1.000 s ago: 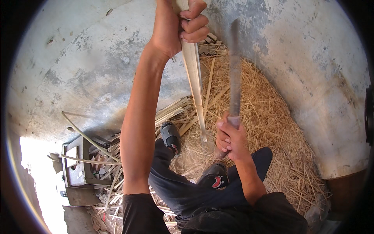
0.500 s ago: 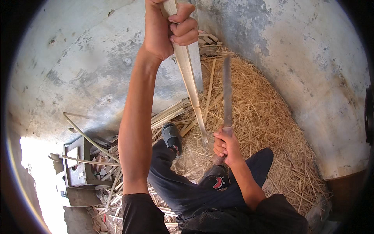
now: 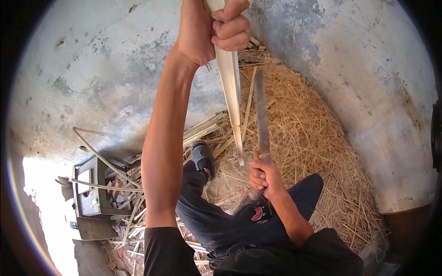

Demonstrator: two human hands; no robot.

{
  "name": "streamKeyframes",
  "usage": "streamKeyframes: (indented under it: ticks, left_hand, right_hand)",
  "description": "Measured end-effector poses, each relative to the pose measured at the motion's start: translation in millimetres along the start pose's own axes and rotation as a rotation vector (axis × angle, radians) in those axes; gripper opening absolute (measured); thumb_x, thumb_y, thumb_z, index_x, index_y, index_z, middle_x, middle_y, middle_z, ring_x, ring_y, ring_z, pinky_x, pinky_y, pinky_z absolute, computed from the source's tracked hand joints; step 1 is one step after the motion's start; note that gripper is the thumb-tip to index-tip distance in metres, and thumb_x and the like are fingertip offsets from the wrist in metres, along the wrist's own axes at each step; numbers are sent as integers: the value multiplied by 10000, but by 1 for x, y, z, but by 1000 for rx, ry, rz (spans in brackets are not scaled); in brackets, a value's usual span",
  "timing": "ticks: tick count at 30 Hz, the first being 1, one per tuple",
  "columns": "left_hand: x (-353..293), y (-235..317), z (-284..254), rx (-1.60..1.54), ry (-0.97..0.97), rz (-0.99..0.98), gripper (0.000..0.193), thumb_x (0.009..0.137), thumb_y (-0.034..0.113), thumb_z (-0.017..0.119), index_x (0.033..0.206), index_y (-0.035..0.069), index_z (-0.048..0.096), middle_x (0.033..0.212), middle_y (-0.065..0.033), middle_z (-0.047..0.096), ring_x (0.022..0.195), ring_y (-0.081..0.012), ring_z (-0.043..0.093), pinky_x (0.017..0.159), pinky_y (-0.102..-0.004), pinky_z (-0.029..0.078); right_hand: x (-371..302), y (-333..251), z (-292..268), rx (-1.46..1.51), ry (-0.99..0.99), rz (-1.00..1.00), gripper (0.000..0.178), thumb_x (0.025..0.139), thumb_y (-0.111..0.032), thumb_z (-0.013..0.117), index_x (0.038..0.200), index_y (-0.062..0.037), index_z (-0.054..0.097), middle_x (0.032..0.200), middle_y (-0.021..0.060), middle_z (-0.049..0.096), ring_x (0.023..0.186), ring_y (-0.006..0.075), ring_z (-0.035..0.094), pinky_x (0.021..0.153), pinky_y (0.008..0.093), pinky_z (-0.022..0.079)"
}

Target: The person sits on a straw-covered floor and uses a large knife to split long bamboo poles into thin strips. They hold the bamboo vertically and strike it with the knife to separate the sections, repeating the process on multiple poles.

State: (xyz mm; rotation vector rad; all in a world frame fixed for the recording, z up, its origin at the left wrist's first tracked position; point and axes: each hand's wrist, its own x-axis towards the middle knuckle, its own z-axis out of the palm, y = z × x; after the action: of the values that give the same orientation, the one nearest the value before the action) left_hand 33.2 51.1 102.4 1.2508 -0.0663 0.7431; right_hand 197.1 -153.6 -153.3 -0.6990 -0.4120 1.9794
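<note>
At the top edge of the view, my left hand (image 3: pixel 230 28) is wrapped round a long pale bamboo strip (image 3: pixel 227 76). The strip slants down and narrows toward my legs, with a ridge across it low down. Its upper end runs out of view. My right hand (image 3: pixel 264 177) grips the dark handle of a long, straight-bladed knife (image 3: pixel 261 110). The blade points up and away, to the right of the strip and apart from it. The lower end of the strip hangs just left of my right fist.
A big heap of straw-like shavings (image 3: pixel 304 124) fills the corner beneath stained walls (image 3: pixel 359 92). More strips (image 3: pixel 202 126) lie along the left wall. A battered box frame (image 3: pixel 94 193) with a bent cane (image 3: pixel 103 158) stands at left. My shoe (image 3: pixel 201 156) rests among the scraps.
My left hand and the upper part of the bamboo strip have shifted right. The knife blade has swung a little left, and my right hand has moved slightly left.
</note>
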Motion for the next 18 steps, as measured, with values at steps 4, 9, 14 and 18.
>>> streamKeyframes:
  ticks: [4, 9, 14, 18]
  left_hand:
    - [0, 3, -5, -10, -63, -5, 607, 910, 698, 437, 587, 193, 337, 451, 61, 251, 374, -76, 192, 363, -267, 166]
    - [3, -4, 4, -40, -68, 12, 607, 919, 693, 433, 591, 189, 350, 451, 64, 254, 377, -72, 195, 364, -263, 166]
    - [-2, 1, 6, 16, -57, 8, 600, 920, 691, 441, 595, 193, 358, 456, 69, 261, 381, -72, 196, 361, -268, 166]
    - [0, 1, -4, -12, -108, -13, 596, 914, 686, 454, 594, 193, 357, 458, 71, 263, 384, -71, 196, 361, -269, 164]
  right_hand:
    - [-4, -4, 10, 36, -25, -209, 234, 944, -88, 621, 796, -152, 451, 518, -63, 364, 355, 61, 330, 354, 252, 283]
    - [20, 28, 5, -61, 66, 117, 184, 966, -67, 567, 879, -157, 433, 525, -74, 332, 357, 40, 303, 345, 220, 281]
    - [7, 0, 5, 18, 24, 90, 194, 943, -60, 601, 831, -146, 467, 525, -82, 349, 358, 41, 322, 359, 237, 291]
    - [-13, -12, 29, 2, -12, -156, 199, 932, -66, 616, 806, -138, 480, 519, -77, 366, 352, 61, 333, 366, 248, 303]
